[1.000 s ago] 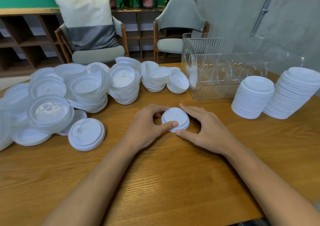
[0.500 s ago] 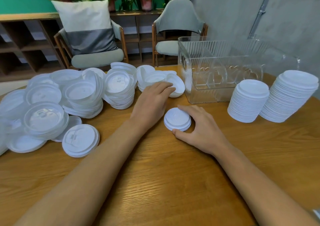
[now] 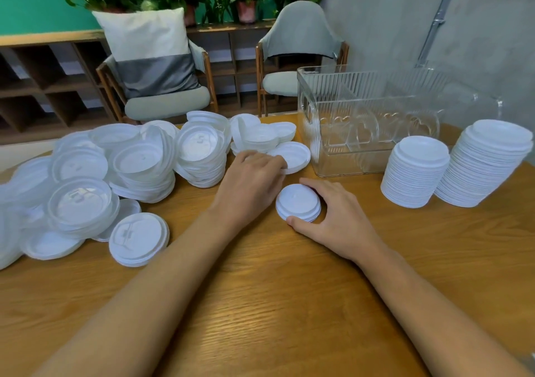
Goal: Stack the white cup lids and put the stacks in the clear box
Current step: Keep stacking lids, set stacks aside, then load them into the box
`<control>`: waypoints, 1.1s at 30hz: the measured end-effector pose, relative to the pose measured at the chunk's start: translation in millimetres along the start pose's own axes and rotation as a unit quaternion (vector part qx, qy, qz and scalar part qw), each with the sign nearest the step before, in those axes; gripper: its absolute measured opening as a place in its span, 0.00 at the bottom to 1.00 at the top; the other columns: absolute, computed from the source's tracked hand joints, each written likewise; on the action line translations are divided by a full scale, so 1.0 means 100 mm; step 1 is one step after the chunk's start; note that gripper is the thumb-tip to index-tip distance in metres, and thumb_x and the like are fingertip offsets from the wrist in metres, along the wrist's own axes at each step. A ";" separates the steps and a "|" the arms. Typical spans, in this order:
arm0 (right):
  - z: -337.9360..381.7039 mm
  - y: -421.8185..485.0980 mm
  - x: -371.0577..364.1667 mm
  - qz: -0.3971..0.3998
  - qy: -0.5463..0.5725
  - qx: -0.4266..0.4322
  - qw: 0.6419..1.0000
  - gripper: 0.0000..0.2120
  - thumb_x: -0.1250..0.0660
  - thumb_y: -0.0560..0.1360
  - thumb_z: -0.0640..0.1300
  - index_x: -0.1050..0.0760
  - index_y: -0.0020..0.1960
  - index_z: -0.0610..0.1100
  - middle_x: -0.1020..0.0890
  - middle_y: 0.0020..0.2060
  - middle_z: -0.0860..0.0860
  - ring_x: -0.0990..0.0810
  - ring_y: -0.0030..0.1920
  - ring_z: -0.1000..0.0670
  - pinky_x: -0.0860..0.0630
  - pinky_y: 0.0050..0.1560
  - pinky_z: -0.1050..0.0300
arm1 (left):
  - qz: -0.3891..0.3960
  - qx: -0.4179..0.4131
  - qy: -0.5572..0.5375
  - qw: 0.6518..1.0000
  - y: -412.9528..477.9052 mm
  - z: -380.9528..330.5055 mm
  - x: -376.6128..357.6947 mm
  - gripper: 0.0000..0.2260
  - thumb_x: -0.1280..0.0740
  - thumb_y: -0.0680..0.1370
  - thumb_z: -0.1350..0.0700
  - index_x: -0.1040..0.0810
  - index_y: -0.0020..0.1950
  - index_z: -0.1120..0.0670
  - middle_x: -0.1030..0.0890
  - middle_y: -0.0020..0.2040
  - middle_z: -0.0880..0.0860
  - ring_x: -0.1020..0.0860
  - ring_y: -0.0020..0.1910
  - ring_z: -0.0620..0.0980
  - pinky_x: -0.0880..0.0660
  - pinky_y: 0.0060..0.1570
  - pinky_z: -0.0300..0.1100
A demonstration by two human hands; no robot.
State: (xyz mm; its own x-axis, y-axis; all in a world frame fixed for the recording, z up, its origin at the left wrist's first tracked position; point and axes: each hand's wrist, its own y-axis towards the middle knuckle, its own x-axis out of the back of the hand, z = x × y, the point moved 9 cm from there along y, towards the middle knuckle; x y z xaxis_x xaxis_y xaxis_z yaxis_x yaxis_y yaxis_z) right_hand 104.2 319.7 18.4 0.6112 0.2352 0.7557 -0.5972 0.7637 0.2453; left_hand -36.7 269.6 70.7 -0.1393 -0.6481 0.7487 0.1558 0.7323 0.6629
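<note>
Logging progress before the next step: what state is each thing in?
clear box: open, no lids visible inside
small stack: on table, gripped by right hand
tall stacks: standing outside box
loose lids: heaped, unstacked
left hand: on upturned lid, grip blurred

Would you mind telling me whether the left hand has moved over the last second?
Yes. The left hand has left the small lid stack and reached away from the person, to a loose lid by the clear box's near corner.
</note>
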 end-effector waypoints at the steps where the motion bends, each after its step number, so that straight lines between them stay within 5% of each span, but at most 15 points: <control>1: 0.01 -0.01 0.01 0.002 0.001 0.000 1.000 0.38 0.21 0.71 0.59 0.31 0.77 0.54 0.27 0.66 0.63 0.33 0.66 0.61 0.34 0.68 0.58 | -0.008 0.027 -0.034 0.999 -0.08 -0.01 0.09 0.07 0.27 0.79 0.60 0.19 0.55 0.57 0.14 0.48 0.54 0.16 0.48 0.56 0.21 0.55 0.55; 4: 0.05 -0.03 0.02 0.002 0.013 0.008 1.000 0.40 0.20 0.70 0.57 0.31 0.78 0.53 0.24 0.67 0.59 0.28 0.67 0.58 0.30 0.70 0.54 | -0.034 0.159 -0.183 0.970 -0.34 0.05 0.30 0.10 0.27 0.80 0.59 0.19 0.61 0.55 0.15 0.52 0.48 0.17 0.51 0.45 0.20 0.52 0.44; 7: 0.08 -0.04 0.00 0.014 0.038 0.028 0.999 0.41 0.19 0.69 0.57 0.32 0.78 0.57 0.23 0.68 0.60 0.25 0.68 0.58 0.26 0.70 0.51 | -0.061 0.301 -0.345 0.887 -0.55 0.19 0.33 0.11 0.27 0.79 0.61 0.18 0.60 0.53 0.14 0.48 0.45 0.16 0.48 0.43 0.21 0.50 0.35; 9: 0.10 -0.03 -0.02 0.023 0.052 0.044 0.997 0.42 0.19 0.69 0.56 0.34 0.78 0.60 0.23 0.66 0.65 0.25 0.67 0.62 0.25 0.69 0.56 | -0.053 0.367 -0.419 0.829 -0.64 0.27 0.22 0.10 0.27 0.80 0.60 0.17 0.61 0.52 0.14 0.49 0.48 0.15 0.46 0.47 0.17 0.50 0.42; 12: 0.13 -0.03 -0.04 0.026 0.065 0.058 0.996 0.44 0.18 0.69 0.54 0.37 0.79 0.62 0.26 0.62 0.73 0.27 0.66 0.68 0.28 0.66 0.67 | -0.021 0.410 -0.447 0.795 -0.71 0.34 0.03 0.10 0.28 0.81 0.58 0.15 0.61 0.50 0.14 0.51 0.52 0.13 0.44 0.53 0.16 0.52 0.52; 19: 0.11 -0.02 -0.07 0.021 0.052 0.060 0.997 0.46 0.20 0.70 0.59 0.40 0.82 0.60 0.27 0.73 0.62 0.28 0.72 0.61 0.28 0.74 0.53 | 0.017 0.371 -0.310 0.875 -0.70 0.26 -0.03 0.13 0.26 0.79 0.52 0.14 0.64 0.49 0.16 0.41 0.46 0.21 0.39 0.38 0.28 0.44 0.28; 22: 0.13 -0.03 -0.06 0.014 0.034 0.069 0.997 0.43 0.21 0.70 0.62 0.33 0.80 0.54 0.25 0.71 0.60 0.27 0.70 0.61 0.27 0.72 0.52 | 0.024 0.339 -0.262 0.903 -0.67 0.22 0.00 0.19 0.25 0.77 0.48 0.17 0.68 0.48 0.16 0.53 0.44 0.20 0.49 0.37 0.24 0.51 0.32; 26: 0.16 -0.05 -0.06 0.019 0.051 0.080 0.995 0.41 0.23 0.70 0.64 0.31 0.79 0.53 0.23 0.69 0.60 0.26 0.68 0.61 0.26 0.70 0.52 | 0.082 0.270 -0.327 0.902 -0.62 0.10 -0.03 0.28 0.22 0.74 0.50 0.23 0.74 0.45 0.22 0.70 0.39 0.26 0.69 0.35 0.28 0.69 0.38; 29: 0.16 -0.04 -0.07 0.025 0.061 0.085 0.994 0.42 0.22 0.69 0.62 0.33 0.79 0.56 0.23 0.69 0.61 0.25 0.68 0.62 0.26 0.70 0.54 | 0.087 0.254 -0.342 0.901 -0.60 0.09 -0.02 0.31 0.20 0.73 0.53 0.24 0.75 0.44 0.21 0.67 0.38 0.24 0.66 0.35 0.26 0.66 0.38; 33: 0.13 -0.03 -0.10 0.035 0.064 0.074 0.995 0.46 0.19 0.68 0.59 0.36 0.81 0.58 0.23 0.68 0.61 0.25 0.68 0.61 0.27 0.69 0.59 | 0.050 0.287 -0.271 0.918 -0.63 0.19 0.00 0.32 0.19 0.69 0.40 0.21 0.71 0.45 0.21 0.56 0.42 0.22 0.53 0.38 0.28 0.52 0.29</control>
State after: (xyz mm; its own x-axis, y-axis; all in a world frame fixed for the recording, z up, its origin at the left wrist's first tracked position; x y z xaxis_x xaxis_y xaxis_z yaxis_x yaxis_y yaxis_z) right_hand 93.4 307.3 18.1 0.6207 0.3662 0.6933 -0.7049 0.6479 0.2889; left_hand -65.4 227.4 28.8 -0.6419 -0.4871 0.5922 -0.3242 0.8723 0.3660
